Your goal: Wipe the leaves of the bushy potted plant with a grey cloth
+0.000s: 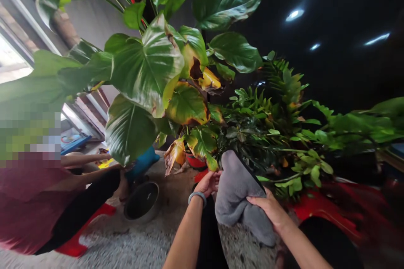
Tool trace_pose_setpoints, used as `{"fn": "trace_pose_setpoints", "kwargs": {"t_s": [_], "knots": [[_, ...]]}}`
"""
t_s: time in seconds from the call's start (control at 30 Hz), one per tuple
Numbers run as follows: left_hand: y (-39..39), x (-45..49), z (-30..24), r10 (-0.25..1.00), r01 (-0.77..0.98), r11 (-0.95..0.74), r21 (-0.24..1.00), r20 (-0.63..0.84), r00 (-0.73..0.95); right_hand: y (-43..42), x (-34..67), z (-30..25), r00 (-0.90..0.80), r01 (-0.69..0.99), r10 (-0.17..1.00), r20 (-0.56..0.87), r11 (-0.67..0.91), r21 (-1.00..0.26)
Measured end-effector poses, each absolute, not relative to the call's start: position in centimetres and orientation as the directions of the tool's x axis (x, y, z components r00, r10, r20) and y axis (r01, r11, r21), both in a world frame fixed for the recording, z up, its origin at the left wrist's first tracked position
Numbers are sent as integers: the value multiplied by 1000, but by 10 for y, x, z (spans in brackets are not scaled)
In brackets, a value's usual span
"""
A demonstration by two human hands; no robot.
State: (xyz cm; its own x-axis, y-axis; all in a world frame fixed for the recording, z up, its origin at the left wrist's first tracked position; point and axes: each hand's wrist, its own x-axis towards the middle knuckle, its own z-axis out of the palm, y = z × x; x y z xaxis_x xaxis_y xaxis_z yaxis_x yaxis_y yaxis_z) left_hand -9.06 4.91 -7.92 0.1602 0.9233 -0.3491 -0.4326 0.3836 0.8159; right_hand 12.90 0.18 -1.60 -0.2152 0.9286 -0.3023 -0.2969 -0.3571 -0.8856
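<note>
My right hand (272, 208) grips a grey plush cloth (235, 191) with a dark edge, thumb on top, the rest of the fingers behind it. The cloth hangs bunched in front of the plants. Just left of the cloth is my left hand (206, 183), with a pale bangle (197, 196) on its wrist. Its fingers are loosely curled and apart, partly behind the cloth's edge, and nothing shows in them. Directly above those fingertips hangs the tip of a green leaf with yellowed, browned edges (203, 143). A withered brown leaf (175, 154) droops farther left.
Large green leaves (148, 65) spread overhead, and smaller bushy plants (265, 113) stand to the right. At left, a person in a maroon shirt (28, 201) sits on a red stool (74, 239) by a dark basin (142, 201). Red plastic (328, 210) lies at right.
</note>
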Motion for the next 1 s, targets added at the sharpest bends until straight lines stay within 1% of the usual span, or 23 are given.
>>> {"fn": "trace_pose_setpoints", "kwargs": {"t_s": [0.07,0.1,0.17,0.23,0.3,0.37,0.4,0.5,0.57,0.63,0.73,0.8,0.83,0.9,1.0], "knots": [[40,-87,-76,906,-461,421,781,-340,252,5,127,-14,-177,-273,941,-288,-328,-904],[35,-84,-75,904,-489,424,762,-329,272,7,124,-12,-167,-255,940,-297,-332,-908],[23,-76,-74,914,-546,406,733,-316,256,12,118,-11,-187,-214,930,-316,-353,-911],[10,-63,-72,921,-579,386,718,-336,197,17,112,-12,-180,-183,934,-308,-339,-923],[0,-50,-68,925,-628,354,693,-360,125,19,110,-14,-85,-179,952,-294,-305,-936],[-7,-37,-61,928,-693,289,661,-371,33,16,113,-17,23,-218,948,-317,-305,-927],[-9,-31,-57,926,-719,253,648,-377,-14,12,115,-17,39,-256,941,-337,-317,-913],[-10,-17,-40,922,-740,176,649,-372,-107,-7,117,-16,-52,-389,932,-358,-350,-852],[-9,-5,-31,927,-732,140,667,-348,-140,-19,111,-15,-54,-457,938,-341,-327,-827],[-8,8,-25,929,-724,111,681,-330,-167,-26,103,-16,44,-494,936,-348,-283,-822],[-9,26,-22,909,-687,92,721,-343,-239,-24,95,-18,213,-511,897,-387,-235,-827],[-9,31,-21,902,-625,83,776,-325,-284,-21,97,-21,277,-535,868,-412,-217,-817],[-8,31,-20,909,-581,73,811,-294,-296,-20,99,-22,301,-549,856,-421,-206,-810],[-8,27,-18,934,-498,52,866,-218,-283,-19,106,-23,319,-570,845,-429,-191,-799],[-7,19,-10,964,-424,44,905,-150,-221,-19,114,-16,247,-584,869,-429,-219,-781]]}}
